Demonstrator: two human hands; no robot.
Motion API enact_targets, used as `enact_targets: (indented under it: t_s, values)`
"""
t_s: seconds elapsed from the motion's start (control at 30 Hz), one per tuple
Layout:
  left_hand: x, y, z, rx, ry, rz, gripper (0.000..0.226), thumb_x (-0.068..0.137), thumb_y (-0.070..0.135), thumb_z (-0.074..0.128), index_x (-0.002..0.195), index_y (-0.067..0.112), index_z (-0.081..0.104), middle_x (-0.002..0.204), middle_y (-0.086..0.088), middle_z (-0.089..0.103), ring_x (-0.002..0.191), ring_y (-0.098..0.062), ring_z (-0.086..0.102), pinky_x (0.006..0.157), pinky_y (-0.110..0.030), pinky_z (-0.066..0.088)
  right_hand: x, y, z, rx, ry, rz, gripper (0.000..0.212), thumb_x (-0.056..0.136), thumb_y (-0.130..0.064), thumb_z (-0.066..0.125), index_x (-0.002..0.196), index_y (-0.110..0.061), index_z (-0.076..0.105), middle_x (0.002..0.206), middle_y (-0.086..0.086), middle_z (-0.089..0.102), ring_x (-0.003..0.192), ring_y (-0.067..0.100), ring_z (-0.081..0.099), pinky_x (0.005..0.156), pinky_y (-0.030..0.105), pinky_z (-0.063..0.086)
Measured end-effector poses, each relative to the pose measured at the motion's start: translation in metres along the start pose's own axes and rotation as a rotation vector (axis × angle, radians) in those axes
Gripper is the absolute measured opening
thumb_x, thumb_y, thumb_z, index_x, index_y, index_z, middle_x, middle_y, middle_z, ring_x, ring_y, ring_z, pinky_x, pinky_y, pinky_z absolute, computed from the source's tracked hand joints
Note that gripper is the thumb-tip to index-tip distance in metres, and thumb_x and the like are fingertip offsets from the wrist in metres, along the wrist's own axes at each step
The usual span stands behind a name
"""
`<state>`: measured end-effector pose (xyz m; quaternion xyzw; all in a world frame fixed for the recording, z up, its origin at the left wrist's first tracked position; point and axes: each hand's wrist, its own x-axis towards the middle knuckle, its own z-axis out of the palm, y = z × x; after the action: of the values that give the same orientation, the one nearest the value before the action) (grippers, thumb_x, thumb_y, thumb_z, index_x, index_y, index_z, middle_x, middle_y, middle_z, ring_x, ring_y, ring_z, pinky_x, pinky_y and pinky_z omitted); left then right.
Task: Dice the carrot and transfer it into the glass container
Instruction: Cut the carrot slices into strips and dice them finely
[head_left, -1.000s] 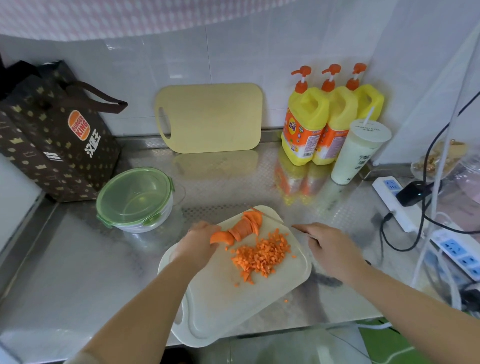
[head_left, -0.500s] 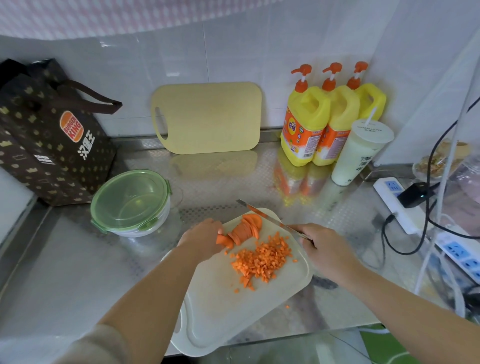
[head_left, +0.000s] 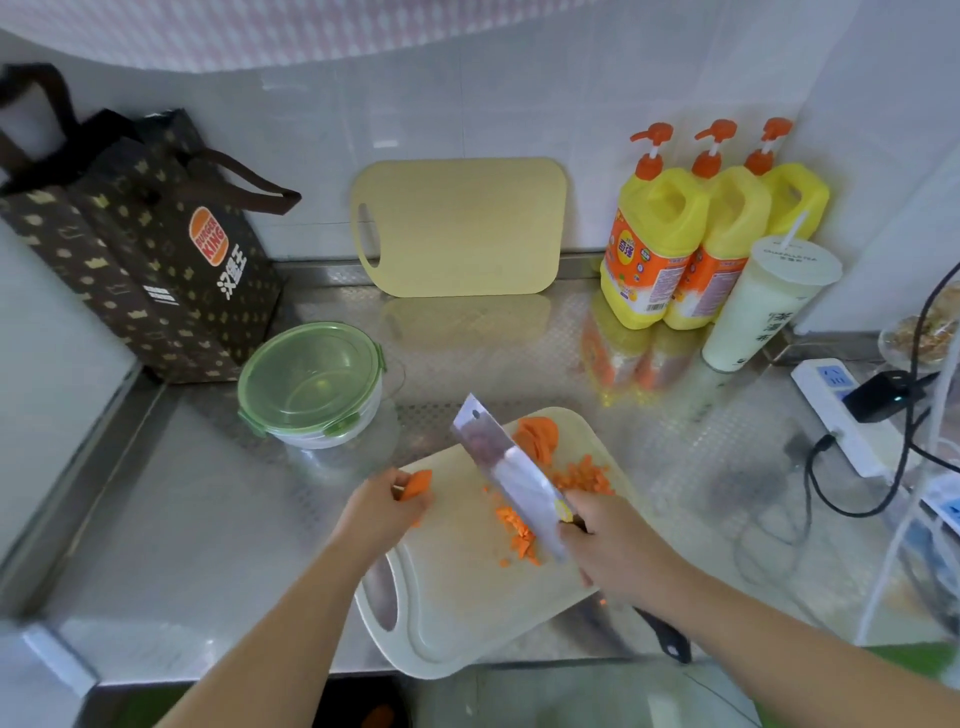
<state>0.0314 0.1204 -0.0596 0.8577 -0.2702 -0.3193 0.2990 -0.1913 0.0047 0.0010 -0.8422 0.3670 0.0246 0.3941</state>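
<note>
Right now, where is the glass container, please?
The glass container sits left of centre on the counter, between the brown bag and the white cutting board.

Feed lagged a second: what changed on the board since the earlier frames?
The left hand pulled a carrot piece off the stack toward the cutting board's left edge, gripping it. The right hand swung the cleaver up, its flat side showing, over the diced carrot. Remaining slices and lidded glass container stayed put.

Yellow pump bottles (head_left: 727, 244): three. Cutting boards: two, one beige board (head_left: 457, 228) and one white board (head_left: 467, 597); larger carrot pieces (head_left: 537, 436): two. One each: cleaver (head_left: 509, 467), lidded glass container (head_left: 311, 384), paper bag (head_left: 156, 260), drink cup (head_left: 763, 306) with straw.
</note>
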Motion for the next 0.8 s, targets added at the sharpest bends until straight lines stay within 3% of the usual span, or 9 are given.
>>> enact_targets:
  t_s: [0.17, 0.3, 0.4, 0.5, 0.57, 0.67, 0.8]
  values:
    - [-0.031, -0.014, 0.001, -0.125, -0.041, -0.139, 0.018, 0.082, 0.028, 0.068, 0.088, 0.015, 0.058, 0.063, 0.004, 0.065, 0.057, -0.017, 0.058, 0.067, -0.031, 0.052, -0.007, -0.013, 0.047, -0.023, -0.158, 0.026, 0.028, 0.089, -0.005, 0.038, 0.068, -0.022, 0.035, 0.052, 0.0, 0.043, 0.047, 0.014, 0.044, 0.051, 0.022, 0.034]
    - [-0.047, -0.007, 0.017, -0.124, -0.011, -0.177, 0.027, 0.078, 0.036, 0.071, 0.093, 0.024, 0.052, 0.085, -0.004, 0.065, 0.07, -0.026, 0.064, 0.063, -0.036, 0.053, -0.006, -0.01, 0.051, 0.007, -0.107, 0.051, 0.032, 0.09, -0.004, 0.039, 0.068, -0.026, 0.034, 0.052, -0.005, 0.043, 0.055, 0.017, 0.048, 0.055, 0.019, 0.036]
    - [-0.054, 0.002, 0.034, -0.124, 0.033, -0.117, 0.034, 0.08, 0.031, 0.072, 0.105, 0.019, 0.052, 0.077, 0.002, 0.057, 0.075, -0.016, 0.058, 0.062, -0.026, 0.05, -0.005, -0.006, 0.039, 0.056, -0.017, 0.08, 0.036, 0.089, -0.003, 0.042, 0.068, -0.032, 0.037, 0.04, -0.013, 0.043, 0.047, 0.004, 0.047, 0.052, 0.014, 0.035]
    - [-0.06, 0.01, 0.037, -0.002, 0.071, -0.064, 0.038, 0.084, 0.03, 0.067, 0.115, 0.017, 0.051, 0.081, 0.005, 0.056, 0.068, -0.003, 0.043, 0.065, -0.025, 0.044, -0.007, -0.005, 0.027, 0.077, 0.043, 0.09, 0.036, 0.091, -0.008, 0.043, 0.065, -0.032, 0.036, 0.05, -0.013, 0.04, 0.051, 0.007, 0.047, 0.051, 0.019, 0.032]
    - [-0.061, 0.01, 0.033, 0.089, 0.048, -0.043, 0.048, 0.083, 0.031, 0.069, 0.125, 0.018, 0.049, 0.104, 0.0, 0.057, 0.083, -0.009, 0.043, 0.075, -0.026, 0.042, -0.008, -0.005, 0.024, 0.062, 0.038, 0.092, 0.033, 0.092, -0.013, 0.043, 0.062, -0.025, 0.036, 0.054, -0.007, 0.041, 0.053, 0.02, 0.051, 0.052, 0.026, 0.031]
    - [-0.061, 0.006, 0.026, 0.284, -0.062, 0.021, 0.071, 0.078, 0.035, 0.073, 0.139, 0.022, 0.038, 0.13, -0.003, 0.039, 0.109, -0.021, 0.043, 0.085, -0.023, 0.037, -0.009, -0.006, 0.023, 0.044, 0.018, 0.096, 0.028, 0.092, -0.014, 0.041, 0.064, -0.017, 0.035, 0.054, -0.002, 0.04, 0.051, 0.022, 0.052, 0.052, 0.029, 0.031]
    - [-0.057, 0.009, 0.021, 0.488, -0.166, 0.111, 0.074, 0.077, 0.039, 0.073, 0.139, 0.025, 0.036, 0.133, 0.0, 0.029, 0.093, -0.021, 0.038, 0.085, -0.026, 0.04, -0.011, -0.006, 0.023, 0.045, -0.031, 0.095, 0.022, 0.091, -0.012, 0.038, 0.069, -0.014, 0.037, 0.05, -0.001, 0.041, 0.04, 0.013, 0.053, 0.049, 0.027, 0.034]
